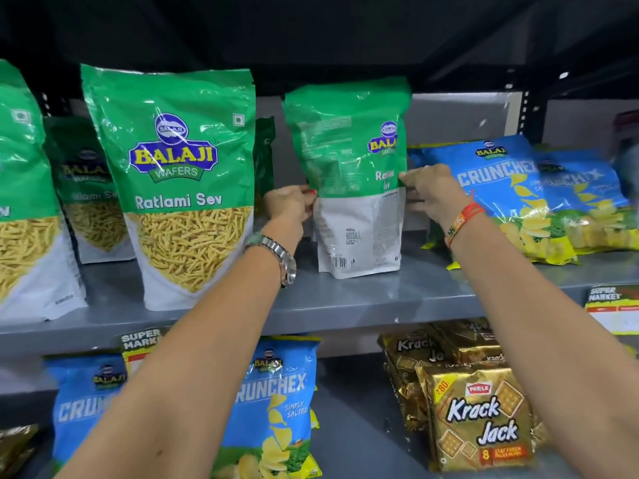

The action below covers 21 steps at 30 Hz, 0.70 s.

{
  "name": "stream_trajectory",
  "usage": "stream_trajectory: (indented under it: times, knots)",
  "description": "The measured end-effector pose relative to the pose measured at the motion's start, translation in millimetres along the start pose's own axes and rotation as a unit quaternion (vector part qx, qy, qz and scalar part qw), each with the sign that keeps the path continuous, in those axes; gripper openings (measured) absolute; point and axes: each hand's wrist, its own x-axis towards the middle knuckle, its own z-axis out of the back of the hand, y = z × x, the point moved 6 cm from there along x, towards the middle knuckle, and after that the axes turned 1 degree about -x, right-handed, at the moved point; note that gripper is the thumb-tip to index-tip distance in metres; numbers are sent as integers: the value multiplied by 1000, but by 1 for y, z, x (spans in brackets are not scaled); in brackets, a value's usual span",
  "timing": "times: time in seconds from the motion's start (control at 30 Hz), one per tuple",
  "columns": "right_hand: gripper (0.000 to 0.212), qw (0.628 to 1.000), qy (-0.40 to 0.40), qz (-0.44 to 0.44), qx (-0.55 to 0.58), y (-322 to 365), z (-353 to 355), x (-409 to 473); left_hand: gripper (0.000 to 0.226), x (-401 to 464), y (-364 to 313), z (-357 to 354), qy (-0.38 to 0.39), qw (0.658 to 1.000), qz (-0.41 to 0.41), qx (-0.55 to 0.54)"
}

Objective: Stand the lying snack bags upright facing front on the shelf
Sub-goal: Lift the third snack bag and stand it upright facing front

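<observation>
A green and white Ratlami Sev bag (352, 174) stands upright on the grey shelf (345, 299), its printed back side with barcode turned towards me. My left hand (290, 205) grips its left edge and my right hand (428, 193) grips its right edge at mid height. To the left, another Ratlami Sev bag (179, 181) stands upright facing front, with more of the same behind and beside it. Blue Crunchex bags (501, 198) lean back at the right of the same shelf.
The shelf below holds blue Crunchex bags (276, 406) and gold Krack Jack packs (480, 420). Price tags (612, 312) hang on the shelf's front edge. A dark shelf board runs overhead. A blurred object (627, 150) sits at the far right.
</observation>
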Motion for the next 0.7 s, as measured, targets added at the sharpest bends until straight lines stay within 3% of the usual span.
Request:
stream_trajectory:
  times: [0.07, 0.17, 0.3, 0.47, 0.6, 0.7]
  knots:
    - [21, 1000, 3, -7, 12, -8, 0, 4, 33, 3, 5, -2, -6, 1000, -16, -7]
    - [18, 998, -16, 9, 58, -20, 2, 8, 35, 8, 12, -5, 8, 1000, -18, -1]
    - [36, 998, -31, 34, 33, -29, 9, 13, 35, 11, 19, -8, 18, 999, -25, 34]
    - [39, 998, 19, 40, 34, -33, 9, 10, 34, 7, 16, -1, -10, 995, -76, 62]
    - [45, 996, 73, 32, 41, -38, 17, 6, 40, -17, 10, -5, -66, 946, -218, 230]
    - [49, 992, 116, 16, 42, -42, 19, 0, 53, -41, 13, -18, -33, 912, -276, 301]
